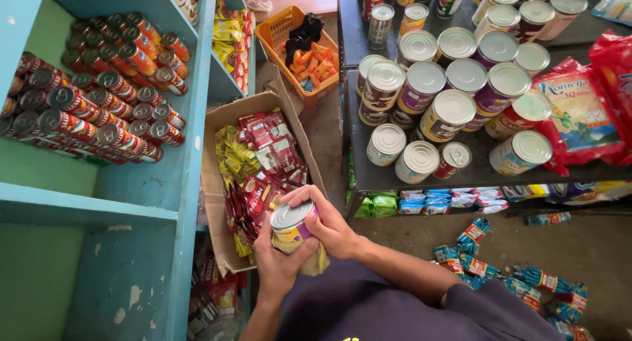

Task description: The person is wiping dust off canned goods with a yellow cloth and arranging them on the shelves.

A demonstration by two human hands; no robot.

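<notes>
A tin can (291, 221) with a silver lid and a purple and yellow label sits between both my hands, low in the middle of the view. My left hand (280, 265) cups it from below, with a yellowish cloth (315, 262) bunched under the can. My right hand (326, 219) wraps over the can's right side and top. The can hovers above the near edge of an open cardboard box (217, 127) filled with red and yellow sachets (260, 163).
A blue shelf unit (187, 150) on the left holds stacked red cans (99, 97) lying on their sides. A dark table (359, 173) on the right carries several upright tins (447, 110) and red packets (582, 114). An orange basket (289, 22) stands behind. Small packets (520, 275) litter the floor.
</notes>
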